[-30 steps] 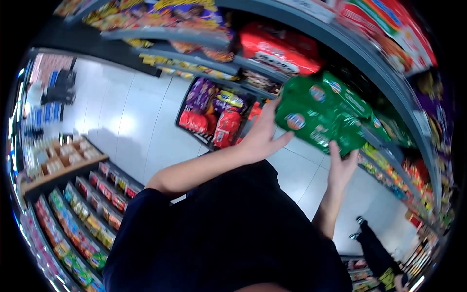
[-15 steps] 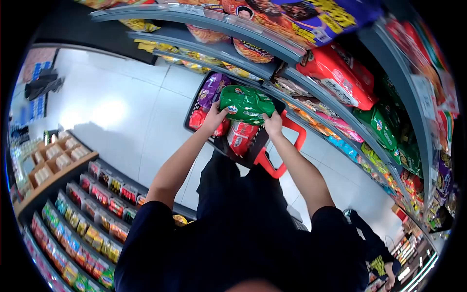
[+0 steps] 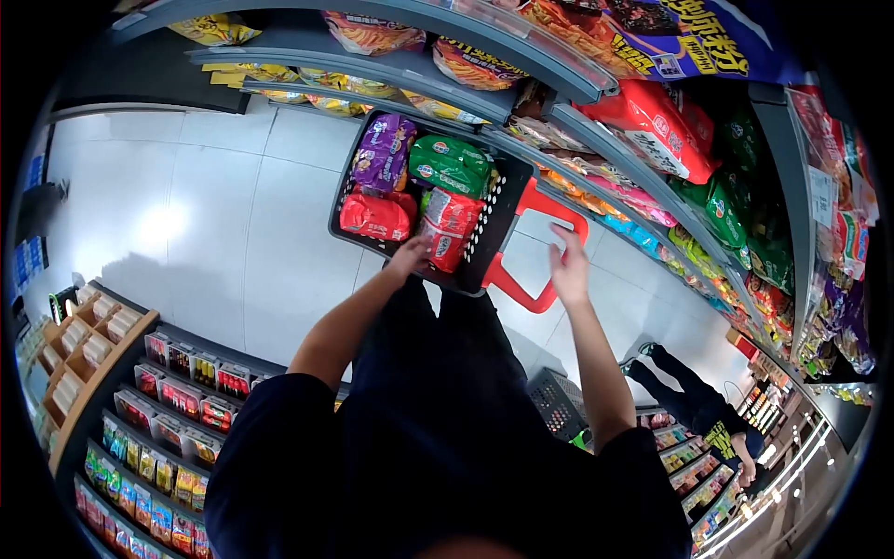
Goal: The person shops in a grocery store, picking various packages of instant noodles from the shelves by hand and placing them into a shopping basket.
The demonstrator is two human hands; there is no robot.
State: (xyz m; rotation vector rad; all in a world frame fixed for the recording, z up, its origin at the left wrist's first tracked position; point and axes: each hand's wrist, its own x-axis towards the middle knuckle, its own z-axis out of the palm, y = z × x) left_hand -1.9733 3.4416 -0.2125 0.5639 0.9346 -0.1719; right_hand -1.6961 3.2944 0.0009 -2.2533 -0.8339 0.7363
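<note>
A black shopping basket (image 3: 346, 191) with a red handle (image 3: 579, 226) stands in front of my legs. Four-pack style bundles fill it: a purple noodle pack (image 3: 383, 154), a green noodle pack (image 3: 453, 165) lying flat, a red pack (image 3: 377, 215) and another red pack (image 3: 450, 228) with white lettering. At the basket's near rim, my left hand (image 3: 408, 260) is open, its fingertips by the second red pack; whether they touch it I cannot tell. My right hand (image 3: 569, 265) is beside the handle, empty with fingers apart.
Shelves of packaged noodles (image 3: 661, 130) curve along the right and top. A candy rack (image 3: 177, 410) and a wooden divided box (image 3: 88, 340) stand at lower left. Behind on the right are a grey basket (image 3: 557, 402) and a person in dark clothes (image 3: 708, 410).
Both hands have let go of the green pack, which now lies in the basket. My left hand has drawn down toward the near rim, my right hand outward past the handle.
</note>
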